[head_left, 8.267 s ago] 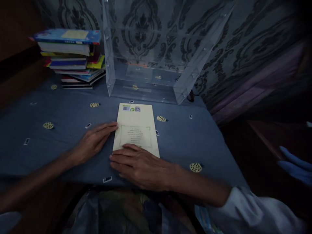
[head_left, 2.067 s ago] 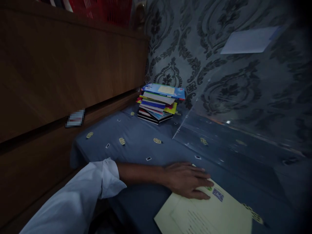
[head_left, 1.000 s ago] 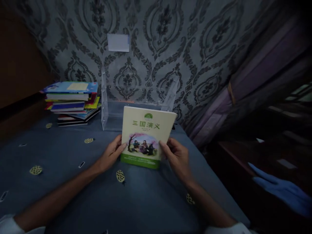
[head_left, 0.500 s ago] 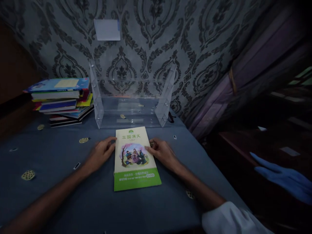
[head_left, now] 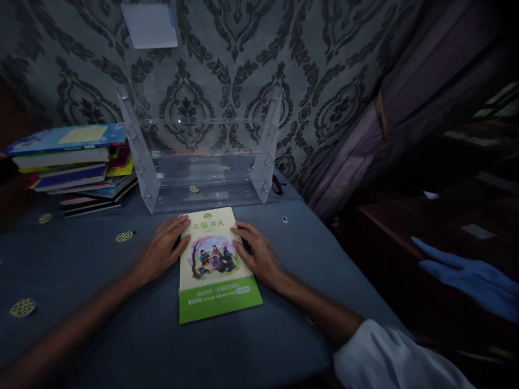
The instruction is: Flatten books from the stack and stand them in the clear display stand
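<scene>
A storybook (head_left: 214,259) with a cream and green cover lies face up on a blue-grey tablecloth. Its front carries green Chinese characters and a painted group of figures under a pink tree. Against the book's left edge rests my left hand (head_left: 164,246), palm down, with its fingers stretched and thumb apart. On the opposite side, my right hand (head_left: 259,254) touches the right edge, fingers extended and the thumb tip on the cover. Neither hand is wrapped around the book. Just behind it stands a clear acrylic book rack (head_left: 205,202) with see-through sides.
A stack of books (head_left: 81,167) stands left of the rack. Dark glasses (head_left: 278,185) lie behind its right side. The tablecloth (head_left: 308,259) ends at a slanting right edge. Beyond are a tied purple curtain (head_left: 360,140) and a blue glove-like shape (head_left: 470,281).
My view has shifted slightly right and closer. The fingers of both hands have straightened along the book's edges, the right ones from a more curled pose. The book still lies flat.
</scene>
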Motion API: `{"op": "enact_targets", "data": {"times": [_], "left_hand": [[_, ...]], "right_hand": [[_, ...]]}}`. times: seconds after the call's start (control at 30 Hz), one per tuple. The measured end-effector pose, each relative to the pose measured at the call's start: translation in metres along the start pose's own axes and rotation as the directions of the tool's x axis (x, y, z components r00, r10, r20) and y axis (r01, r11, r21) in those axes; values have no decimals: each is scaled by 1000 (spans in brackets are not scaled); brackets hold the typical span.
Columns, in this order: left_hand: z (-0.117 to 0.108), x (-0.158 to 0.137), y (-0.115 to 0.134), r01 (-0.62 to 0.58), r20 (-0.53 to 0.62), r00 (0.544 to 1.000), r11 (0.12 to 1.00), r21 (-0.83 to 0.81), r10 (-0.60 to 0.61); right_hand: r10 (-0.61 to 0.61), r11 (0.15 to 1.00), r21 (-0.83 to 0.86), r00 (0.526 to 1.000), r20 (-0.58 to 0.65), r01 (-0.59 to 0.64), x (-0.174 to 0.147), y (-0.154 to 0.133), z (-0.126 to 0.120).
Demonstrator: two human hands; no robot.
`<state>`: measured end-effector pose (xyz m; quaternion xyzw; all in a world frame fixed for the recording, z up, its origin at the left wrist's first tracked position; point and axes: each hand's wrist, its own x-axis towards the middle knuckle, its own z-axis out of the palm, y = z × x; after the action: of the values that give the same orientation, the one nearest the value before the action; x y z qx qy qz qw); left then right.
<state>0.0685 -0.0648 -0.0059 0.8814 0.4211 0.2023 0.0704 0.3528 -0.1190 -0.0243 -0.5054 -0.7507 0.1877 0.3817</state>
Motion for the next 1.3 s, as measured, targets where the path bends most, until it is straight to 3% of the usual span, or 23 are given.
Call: {"op": "enact_targets", "data": {"times": [0.43, 0.7, 0.83, 1.07, 1.3], "left_hand": [[25, 69, 36, -261, 123, 957, 965, -16, 261], [37, 97, 48, -284, 183, 942, 959, -17, 282], [34, 89, 49, -307, 218, 927, 951, -25, 305], [20, 52, 75, -371, 305, 871, 922, -107, 386], [-1, 4, 115, -482, 331, 772, 840, -250, 542]], "right_hand": [[5, 1000, -11, 1000, 9, -4, 1, -5, -1], [-17, 999, 28, 1000, -5, 17, 3, -6, -3], [1, 996, 85, 997, -81, 6, 5, -6, -5], [182, 970, 189, 973, -142, -153, 7, -3, -6], [144, 974, 194, 982, -119, -119, 7, -8, -7]]}}
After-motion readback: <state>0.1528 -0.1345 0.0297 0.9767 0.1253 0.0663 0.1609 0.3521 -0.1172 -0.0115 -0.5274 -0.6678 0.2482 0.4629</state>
